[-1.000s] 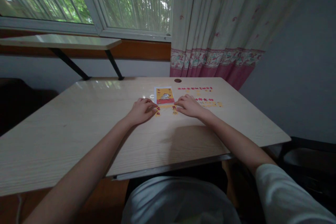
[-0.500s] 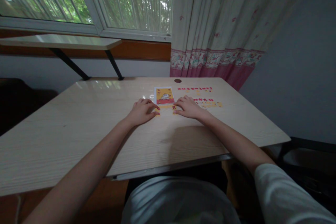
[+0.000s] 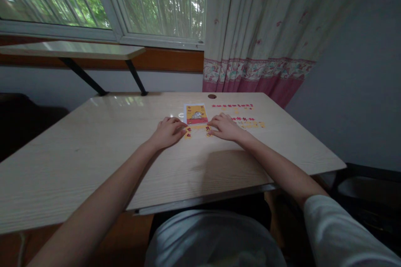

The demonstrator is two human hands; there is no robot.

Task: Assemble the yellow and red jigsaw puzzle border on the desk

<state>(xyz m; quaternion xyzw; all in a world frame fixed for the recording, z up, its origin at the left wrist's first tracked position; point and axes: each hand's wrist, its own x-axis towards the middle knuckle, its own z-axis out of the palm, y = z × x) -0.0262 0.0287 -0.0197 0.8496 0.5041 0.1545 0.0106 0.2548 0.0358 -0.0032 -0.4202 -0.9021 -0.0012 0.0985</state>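
My left hand [image 3: 169,133] rests on the table with thumb and index finger apart. Their tips touch or lie just beside a short column of yellow-and-red jigsaw pieces [image 3: 188,133]. Opposite it, my right hand [image 3: 224,127] also has thumb and index finger spread, at a second column of jigsaw pieces [image 3: 208,129], partly covered by the fingertips. A thin yellow strip of pieces [image 3: 198,127] joins the two columns at the top, leaving bare wood between them. Just beyond lies a picture card [image 3: 196,114], showing a white animal on yellow and red.
Rows of loose pink-red pieces [image 3: 232,105] and yellow pieces [image 3: 252,125] lie to the right, some partly behind my right hand. The pale wooden table [image 3: 94,154] has a round cable hole [image 3: 212,96] at its back. A raised shelf [image 3: 72,50] stands at the back left.
My left thumb and index finger have drawn back slightly to the left, uncovering more of the left column. My right fingertips have shifted very little, and more of the right column shows.
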